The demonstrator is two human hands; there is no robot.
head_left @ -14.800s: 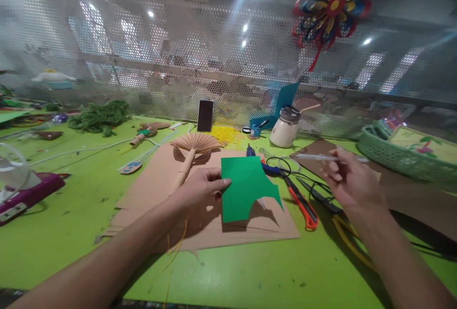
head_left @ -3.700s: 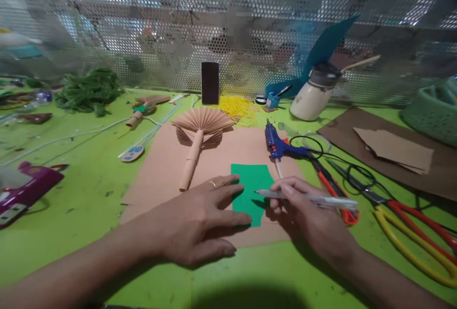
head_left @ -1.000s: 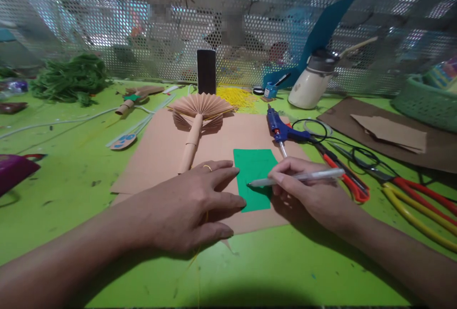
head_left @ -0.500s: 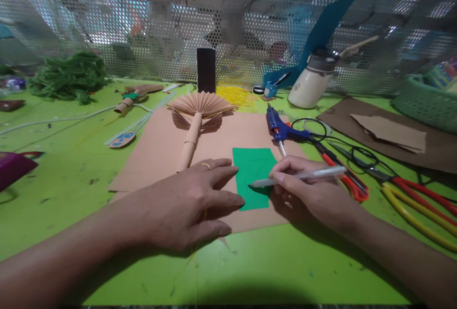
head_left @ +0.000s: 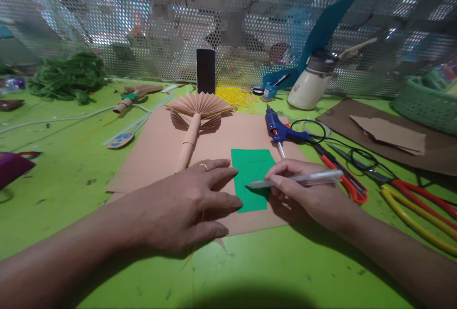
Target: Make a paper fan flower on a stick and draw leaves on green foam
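A vivid green card (head_left: 250,166) is laid flat on the right half of a kraft paper sheet (head_left: 232,135), close to the sheet's near edge. The card is cut roughly rectangular: its top, left and bottom edges are fairly straight, while the right edge is slanted outward from the top corner and then hidden behind the fingers. Its plain surface is marked with thin, faint dark lines: one is run across the upper part, another is slanted below it, and a short stroke is seen toward the left edge.

The card's left edge is touched by the spread fingertips of the left hand (head_left: 194,199), whose grip is released, nothing being grasped by it; a gold ring (head_left: 203,167) is worn on one finger. A clear-barrelled pen (head_left: 314,177) is grasped in the closed grip of the right hand (head_left: 310,199), its dark tip brought to the card beside the short stroke and a small shadow thrown next to it.

On the left half of the kraft sheet a pleated paper fan (head_left: 194,128) with a rolled handle is placed. At the sheet's right edge a blue hot-glue gun (head_left: 282,131) is rested, and farther right of the sheet an orange utility knife (head_left: 353,189) and scissors (head_left: 383,178) are set on the green tabletop (head_left: 321,275).
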